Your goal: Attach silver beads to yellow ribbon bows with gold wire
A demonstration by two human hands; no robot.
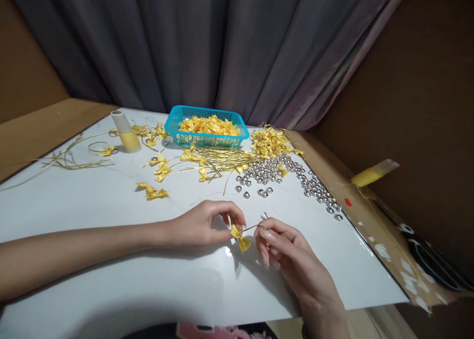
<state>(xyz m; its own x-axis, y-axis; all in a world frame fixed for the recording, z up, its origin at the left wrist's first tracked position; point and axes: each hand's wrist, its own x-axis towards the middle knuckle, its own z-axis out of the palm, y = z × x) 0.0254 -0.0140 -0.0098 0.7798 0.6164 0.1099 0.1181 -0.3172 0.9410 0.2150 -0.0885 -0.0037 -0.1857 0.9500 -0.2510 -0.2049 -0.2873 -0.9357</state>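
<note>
Over the white board, my left hand (pixel 207 225) is closed with thumb and fingertips on a yellow ribbon bow (pixel 243 242). A bit of silver shows at the bow's left side. From the bow a short thin gold cord (pixel 251 228) runs to the right. My right hand (pixel 292 247) pinches that cord's other end between thumb and index finger, its remaining fingers curled below. Just behind the right fingertips lie small silver pieces (pixel 264 215), too small to name. Beyond the hands are loose silver beads (pixel 262 171) and a bundle of gold cords (pixel 225 157).
A blue basket (pixel 207 142) of yellow bows stands at the back, beside a pile of corded bows (pixel 272 140). A glue bottle (pixel 126 131) stands back left; another yellow bottle (pixel 375 173) is right. Black-handled scissors (pixel 425 260) and paper scraps lie right of the white board (pixel 92 206).
</note>
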